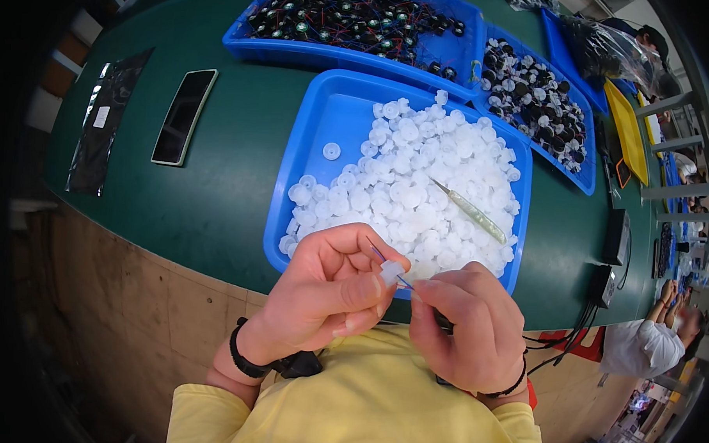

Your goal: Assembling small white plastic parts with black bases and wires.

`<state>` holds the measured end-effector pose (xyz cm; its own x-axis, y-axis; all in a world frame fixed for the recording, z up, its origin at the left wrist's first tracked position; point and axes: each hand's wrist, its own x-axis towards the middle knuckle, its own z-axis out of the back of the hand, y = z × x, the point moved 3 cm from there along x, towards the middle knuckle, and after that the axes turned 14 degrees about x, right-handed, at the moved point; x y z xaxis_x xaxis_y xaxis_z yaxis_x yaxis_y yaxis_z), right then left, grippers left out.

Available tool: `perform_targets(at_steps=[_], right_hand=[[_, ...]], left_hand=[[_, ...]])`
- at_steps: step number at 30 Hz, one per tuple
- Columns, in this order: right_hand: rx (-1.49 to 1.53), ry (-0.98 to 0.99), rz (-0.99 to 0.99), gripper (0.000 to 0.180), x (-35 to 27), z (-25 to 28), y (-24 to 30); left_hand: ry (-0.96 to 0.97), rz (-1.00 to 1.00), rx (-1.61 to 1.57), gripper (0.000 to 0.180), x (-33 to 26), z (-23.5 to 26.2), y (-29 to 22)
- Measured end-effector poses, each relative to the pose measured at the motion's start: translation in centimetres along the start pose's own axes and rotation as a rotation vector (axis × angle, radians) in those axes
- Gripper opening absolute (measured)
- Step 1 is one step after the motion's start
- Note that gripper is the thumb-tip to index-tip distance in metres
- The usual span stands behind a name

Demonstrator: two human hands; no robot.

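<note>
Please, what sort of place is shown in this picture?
Probably a factory assembly workshop: the dark-green work table bears a shallow blue plastic tray heaped with small round whitish plastic parts and another blue plastic tray filled with small black wired parts.

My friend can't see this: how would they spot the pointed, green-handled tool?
On the dark green table, find the blue plastic tray nearest the yellow shirt. Inside is a heap of small translucent white plastic pieces; the pale green-handled tool lies on its right part. Among rounded pieces, it alone is long and pointed.
</note>
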<state>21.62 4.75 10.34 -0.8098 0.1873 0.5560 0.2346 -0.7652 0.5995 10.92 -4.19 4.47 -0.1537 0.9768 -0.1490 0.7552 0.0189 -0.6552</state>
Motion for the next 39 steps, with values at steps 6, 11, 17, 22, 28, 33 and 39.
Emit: perform_targets(at_steps=[6,11,17,22,28,33,39], right_hand=[[-0.038,-0.034,-0.070,0.025,0.3,-0.2,0.1],[-0.030,-0.090,-0.099,0.022,0.0,-0.3,-0.1],[-0.002,-0.132,-0.009,0.018,0.1,-0.7,-0.4],[-0.051,-0.145,0.039,0.017,-0.3,-1.3,-0.9],[-0.141,-0.149,0.119,0.013,-0.2,-1.4,-0.8],[-0.097,-0.157,0.116,0.014,0.0,-1.2,-0.7],[-0.059,-0.155,0.094,0.016,0.0,-1.0,-0.7]], left_hand=[[-0.004,-0.016,0.005,0.027,0.0,0.2,0.2],[0.008,0.009,-0.017,0.025,0.1,0.1,-0.1],[0.014,-0.003,-0.030,0.023,0.1,0.2,0.1],[-0.007,0.001,-0.014,0.021,0.1,0.5,0.1],[-0.010,-0.019,-0.006,0.020,0.1,0.5,0.0],[-0.036,-0.002,0.019,0.020,0.1,0.3,-0.1],[-0.017,-0.016,0.003,0.021,0.1,0.5,0.1]])
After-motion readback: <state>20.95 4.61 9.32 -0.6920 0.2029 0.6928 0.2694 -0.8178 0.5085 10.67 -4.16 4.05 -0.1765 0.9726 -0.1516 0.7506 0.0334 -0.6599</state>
